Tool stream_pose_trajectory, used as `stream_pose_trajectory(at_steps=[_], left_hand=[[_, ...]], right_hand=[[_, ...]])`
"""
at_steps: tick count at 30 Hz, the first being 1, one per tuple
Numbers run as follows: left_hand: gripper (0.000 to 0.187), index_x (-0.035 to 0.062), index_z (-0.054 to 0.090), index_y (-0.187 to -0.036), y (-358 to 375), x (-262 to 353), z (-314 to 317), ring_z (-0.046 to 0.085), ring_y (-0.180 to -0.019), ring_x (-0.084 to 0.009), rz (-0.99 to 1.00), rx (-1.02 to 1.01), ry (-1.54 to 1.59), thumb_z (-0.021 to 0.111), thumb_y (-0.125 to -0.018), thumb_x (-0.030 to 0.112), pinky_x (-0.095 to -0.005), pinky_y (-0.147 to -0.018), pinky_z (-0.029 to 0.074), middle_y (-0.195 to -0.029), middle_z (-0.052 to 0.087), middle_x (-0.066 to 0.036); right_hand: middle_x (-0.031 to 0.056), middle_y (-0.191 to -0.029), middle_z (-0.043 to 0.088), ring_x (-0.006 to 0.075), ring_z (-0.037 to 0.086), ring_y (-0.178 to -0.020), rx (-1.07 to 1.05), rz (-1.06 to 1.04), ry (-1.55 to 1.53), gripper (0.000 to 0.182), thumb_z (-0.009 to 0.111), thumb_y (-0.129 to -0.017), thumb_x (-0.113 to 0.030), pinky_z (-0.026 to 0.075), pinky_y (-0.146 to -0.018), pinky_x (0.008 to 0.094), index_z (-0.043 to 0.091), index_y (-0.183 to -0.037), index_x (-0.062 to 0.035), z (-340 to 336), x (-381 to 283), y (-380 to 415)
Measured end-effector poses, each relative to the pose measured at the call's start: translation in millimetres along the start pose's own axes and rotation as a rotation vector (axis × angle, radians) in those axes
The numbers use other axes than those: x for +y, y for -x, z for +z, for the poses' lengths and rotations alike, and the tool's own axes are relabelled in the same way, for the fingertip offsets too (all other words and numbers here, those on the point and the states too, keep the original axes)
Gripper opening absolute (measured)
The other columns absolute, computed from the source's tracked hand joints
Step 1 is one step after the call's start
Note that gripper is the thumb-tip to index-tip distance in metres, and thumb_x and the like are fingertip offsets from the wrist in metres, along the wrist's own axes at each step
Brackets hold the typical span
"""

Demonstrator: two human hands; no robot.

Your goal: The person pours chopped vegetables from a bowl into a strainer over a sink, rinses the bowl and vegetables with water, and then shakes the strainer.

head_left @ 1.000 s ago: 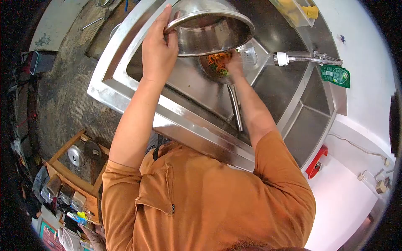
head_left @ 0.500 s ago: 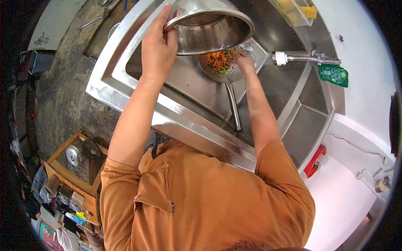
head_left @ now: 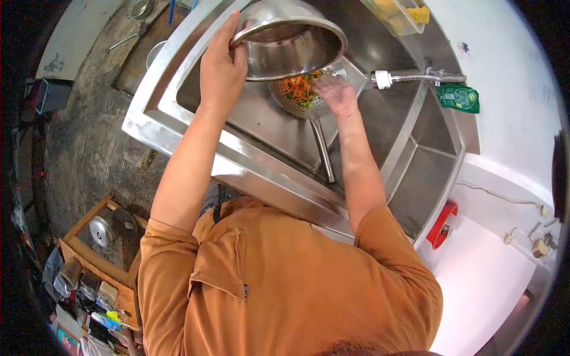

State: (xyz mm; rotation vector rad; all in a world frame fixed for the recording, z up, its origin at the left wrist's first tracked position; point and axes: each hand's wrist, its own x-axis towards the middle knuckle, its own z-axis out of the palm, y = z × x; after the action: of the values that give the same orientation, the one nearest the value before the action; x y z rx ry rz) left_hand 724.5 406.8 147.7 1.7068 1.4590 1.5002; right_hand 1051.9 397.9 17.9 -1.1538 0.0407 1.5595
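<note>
My left hand grips the rim of a steel bowl, which is tilted on its side above the sink, its opening toward me. Below it a perforated steel strainer with a long handle rests in the sink, holding shredded orange and green vegetables. Beside the vegetables, over the strainer's right part, my right hand is open with its fingers spread and nothing held. The bowl hides part of the strainer.
The faucet points in from the right, with a green packet beside it. A clear container with yellow pieces stands at the top. A red-handled object lies at lower right.
My right hand has turned and opened beside the vegetables. The bowl stays tilted in my left hand. The whole view has shifted slightly.
</note>
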Motion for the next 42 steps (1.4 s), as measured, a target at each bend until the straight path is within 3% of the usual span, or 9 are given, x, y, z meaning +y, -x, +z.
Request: stream_pose_trajectory(at_steps=[3,6,10,22,25,28,32,37,42], left_hand=[[0.051,0.0104,0.053,-0.142,1,0,0,0.067,-0.101,-0.0295,0.001,0.007,-0.012,0.056,-0.092,0.001,-0.0356,-0.089,0.053,-0.124,0.065,-0.018],[0.050,0.0103,0.053,-0.142,-1,2,-1,0.068,-0.102,-0.0298,-0.027,-0.010,-0.004,0.056,-0.093,0.001,-0.0356,-0.088,0.053,-0.126,0.064,-0.017],[0.050,0.0106,0.054,-0.142,0,0,0,0.068,-0.104,-0.0303,-0.015,0.001,0.005,0.055,-0.093,0.001,-0.0359,-0.088,0.053,-0.128,0.063,-0.018],[0.052,0.0095,0.052,-0.143,1,1,0,0.065,-0.109,-0.0323,-0.043,-0.018,0.037,0.054,-0.092,0.000,-0.0374,-0.095,0.050,-0.130,0.063,-0.019],[0.052,0.0085,0.052,-0.144,1,5,-2,0.064,-0.112,-0.0333,-0.042,-0.023,0.037,0.053,-0.092,0.000,-0.0381,-0.096,0.049,-0.130,0.063,-0.020],[0.052,0.0070,0.051,-0.144,1,3,-2,0.063,-0.115,-0.0346,-0.013,-0.021,0.019,0.053,-0.092,0.000,-0.0389,-0.098,0.048,-0.131,0.062,-0.021],[0.052,0.0053,0.051,-0.144,1,2,-1,0.061,-0.120,-0.0363,-0.017,-0.029,0.021,0.052,-0.092,-0.001,-0.0401,-0.100,0.047,-0.133,0.060,-0.022],[0.052,0.0051,0.051,-0.144,3,0,-2,0.060,-0.122,-0.0365,0.000,-0.030,0.037,0.052,-0.092,-0.002,-0.0403,-0.101,0.047,-0.134,0.060,-0.022],[0.053,0.0047,0.050,-0.144,2,3,-3,0.060,-0.120,-0.0362,-0.012,-0.031,0.055,0.053,-0.092,-0.002,-0.0397,-0.100,0.047,-0.134,0.060,-0.023]], right_hand=[[0.0348,-0.145,0.039,0.0480,0.043,-0.135,0.051,-0.103,0.059,0.046,0.039,-0.102,-0.017,0.034,-0.117,0.0580,0.036,-0.135,0.0154,-11,0,-11],[0.0385,-0.147,0.035,0.0496,0.033,-0.141,-0.118,-0.026,0.086,0.045,0.043,-0.099,-0.008,0.028,-0.121,0.0563,0.034,-0.134,0.0183,-16,-1,-15],[0.0396,-0.142,0.038,0.0495,0.040,-0.137,-0.021,-0.102,0.046,0.043,0.045,-0.096,-0.002,0.034,-0.119,0.0544,0.035,-0.133,0.0192,-9,0,-6],[0.0295,-0.136,0.051,0.0377,0.059,-0.122,0.007,-0.220,0.261,0.046,0.045,-0.102,-0.006,0.056,-0.100,0.0433,0.035,-0.143,0.0120,-8,-14,23],[0.0167,-0.101,0.063,0.0265,0.069,-0.087,0.165,-0.365,0.364,0.023,0.049,-0.098,-0.002,0.062,-0.080,0.0377,0.058,-0.115,0.0100,-16,-22,21],[0.0116,-0.091,0.065,0.0240,0.070,-0.084,0.132,-0.315,0.506,0.017,0.051,-0.098,-0.003,0.059,-0.069,0.0326,0.059,-0.110,0.0053,-48,-36,0],[0.0072,-0.083,0.065,0.0209,0.070,-0.085,0.209,-0.391,0.797,0.022,0.049,-0.098,-0.005,0.056,-0.074,0.0319,0.060,-0.116,0.0033,-20,-39,38],[0.0129,-0.097,0.069,0.0248,0.071,-0.096,0.160,-0.571,1.051,0.031,0.052,-0.097,-0.005,0.058,-0.083,0.0364,0.054,-0.127,0.0044,-54,-55,23],[0.0148,-0.103,0.067,0.0250,0.073,-0.082,0.349,-0.591,1.161,0.028,0.056,-0.096,-0.005,0.059,-0.058,0.0315,0.057,-0.121,0.0052,-48,-105,54]])
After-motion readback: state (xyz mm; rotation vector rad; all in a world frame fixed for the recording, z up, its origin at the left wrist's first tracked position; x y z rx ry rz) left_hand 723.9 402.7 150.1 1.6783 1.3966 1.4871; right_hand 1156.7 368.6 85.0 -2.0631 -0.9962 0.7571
